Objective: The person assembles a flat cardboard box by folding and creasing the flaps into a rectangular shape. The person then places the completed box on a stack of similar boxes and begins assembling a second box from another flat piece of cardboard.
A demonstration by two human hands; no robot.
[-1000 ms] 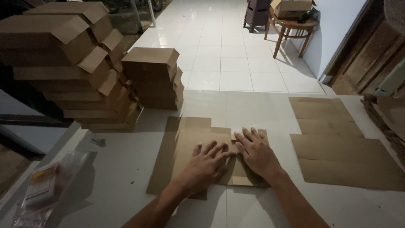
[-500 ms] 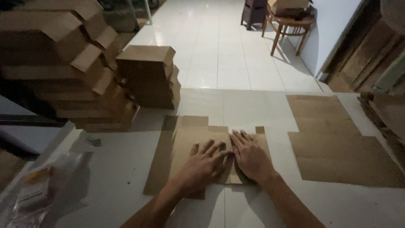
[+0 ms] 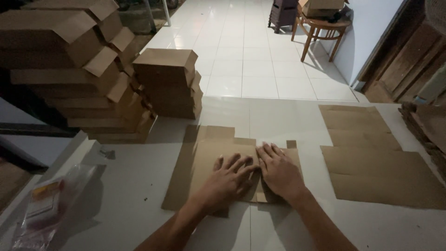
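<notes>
Compared with 1 second ago, our 2 hands sit a little closer together on the flat box blank (image 3: 209, 162), and the view has tipped slightly nearer; the blank itself lies where it did. The left hand (image 3: 227, 179) is spread, palm down, fingers splayed toward the far side. The right hand (image 3: 278, 169) lies flat beside it, fingers close together, touching the left at the thumb side. Neither pinches anything; both press the cardboard down, so we judge a fold is being flattened along the middle panel.

The blank lies on the white tabletop (image 3: 139, 186), near us and about centre. To the right, well apart, lies another flat sheet (image 3: 371, 162), unfolded. Far left rises a stack of folded boxes (image 3: 69, 69), with a shorter pile (image 3: 169, 83) just beside it. A plastic bag (image 3: 46, 209) lies near left. Beyond the table, a wooden stool (image 3: 323, 28) stands on the tile floor (image 3: 251, 56). Nothing blocks our hands.
</notes>
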